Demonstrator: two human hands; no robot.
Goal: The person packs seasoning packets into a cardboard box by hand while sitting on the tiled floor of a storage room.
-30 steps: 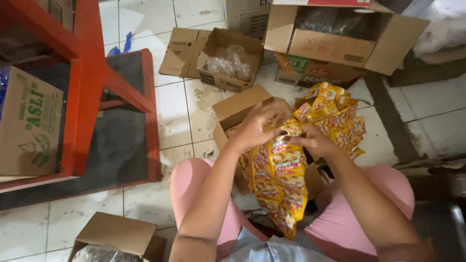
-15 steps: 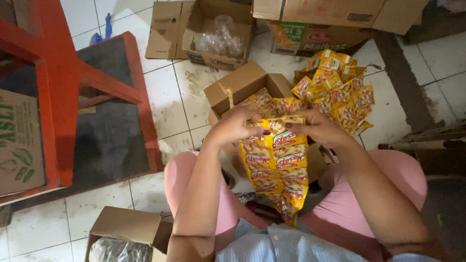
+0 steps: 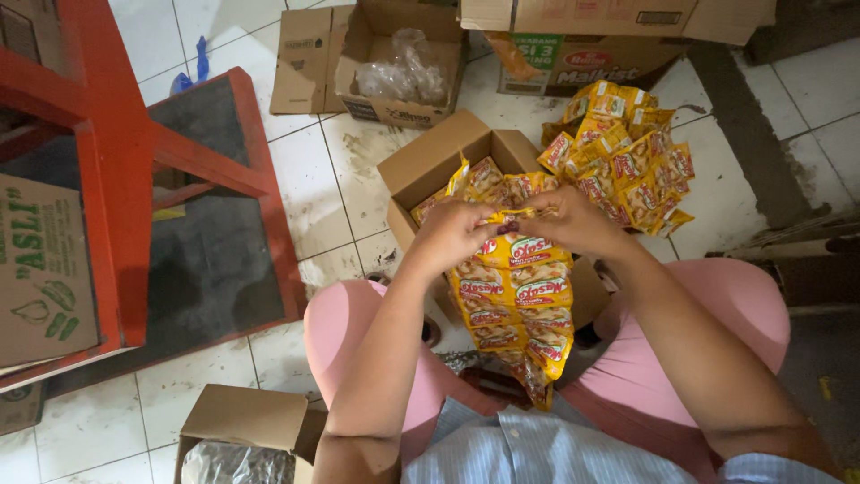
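A long strip of joined yellow and red sachets (image 3: 518,300) hangs down between my knees. My left hand (image 3: 451,235) and my right hand (image 3: 573,220) both pinch its top edge, close together. Right behind them an open cardboard box (image 3: 428,168) holds more of the same sachets. A loose pile of sachet strips (image 3: 623,159) lies on the tiled floor to the right of that box. My pink-clad legs frame the strip on both sides.
A red metal rack (image 3: 134,179) stands at the left with a printed carton (image 3: 40,269) beside it. Another open box with clear plastic bags (image 3: 399,67) sits at the back, larger cartons (image 3: 582,40) behind it. A small open box (image 3: 237,435) is near my left knee.
My hands have shifted slightly to the right and lower in view, drawn closer together at the strip's top. The strip now hangs straighter, and the view has tilted downward.
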